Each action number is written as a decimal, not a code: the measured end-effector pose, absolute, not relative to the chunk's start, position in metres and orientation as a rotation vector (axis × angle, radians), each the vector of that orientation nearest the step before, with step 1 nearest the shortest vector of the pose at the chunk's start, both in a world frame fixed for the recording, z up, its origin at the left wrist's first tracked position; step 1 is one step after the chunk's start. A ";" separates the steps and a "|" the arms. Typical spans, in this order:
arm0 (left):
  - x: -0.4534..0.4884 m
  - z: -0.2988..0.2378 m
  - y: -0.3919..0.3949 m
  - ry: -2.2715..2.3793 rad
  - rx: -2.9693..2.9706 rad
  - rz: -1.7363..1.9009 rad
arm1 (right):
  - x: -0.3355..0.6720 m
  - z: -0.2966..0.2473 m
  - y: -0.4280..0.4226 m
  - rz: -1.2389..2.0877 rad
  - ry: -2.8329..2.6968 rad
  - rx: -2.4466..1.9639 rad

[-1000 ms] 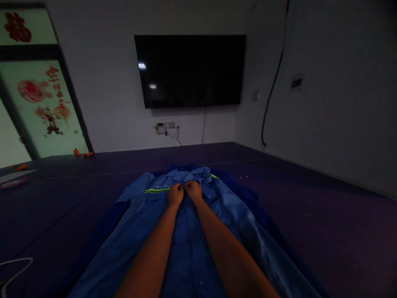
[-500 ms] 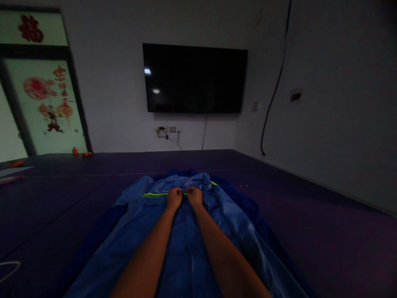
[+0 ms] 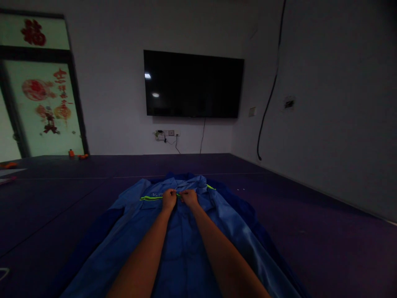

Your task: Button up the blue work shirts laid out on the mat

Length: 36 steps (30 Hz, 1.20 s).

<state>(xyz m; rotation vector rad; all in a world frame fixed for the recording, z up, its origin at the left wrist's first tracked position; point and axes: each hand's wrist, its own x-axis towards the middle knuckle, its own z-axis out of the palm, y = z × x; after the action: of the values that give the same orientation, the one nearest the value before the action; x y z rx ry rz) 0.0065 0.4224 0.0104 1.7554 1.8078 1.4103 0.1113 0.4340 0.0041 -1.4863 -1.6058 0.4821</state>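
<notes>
A blue work jacket (image 3: 182, 252) with a yellow-green stripe across the chest lies spread out, its collar end away from me. My left hand (image 3: 169, 199) is closed on the front edge of the jacket at chest height, beside the stripe. Close to it on the right, my right hand (image 3: 189, 197) pinches the jacket's front at the same level. A short bit of the stripe shows between the two hands. The fingertips are small and dim, so any button or fastener in them is hidden.
The jacket rests on a dark purple surface (image 3: 297, 231) with thin seams. A television (image 3: 194, 85) hangs on the far wall above sockets (image 3: 169, 133) and cords. Small orange objects (image 3: 82, 157) stand near the glass door (image 3: 46, 107). A white loop (image 3: 3, 273) lies at the left edge.
The view has tilted and shifted slightly. My right hand has turned a little, its fingers pointing more toward the left hand. Both hands stay at the jacket's chest.
</notes>
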 end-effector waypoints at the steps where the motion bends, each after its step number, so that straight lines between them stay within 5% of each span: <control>1: 0.005 0.010 0.423 1.811 1.750 1.403 | 0.110 0.005 0.434 0.484 -1.607 -1.500; 36: 0.006 0.004 0.423 1.687 1.708 1.359 | 0.113 -0.002 0.435 0.426 -1.587 -1.494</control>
<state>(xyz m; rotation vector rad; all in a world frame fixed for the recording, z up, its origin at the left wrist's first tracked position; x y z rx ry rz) 0.0056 0.4231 0.0038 1.7083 1.6866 1.3587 0.1132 0.4347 -0.0022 -1.4938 -1.5867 0.4262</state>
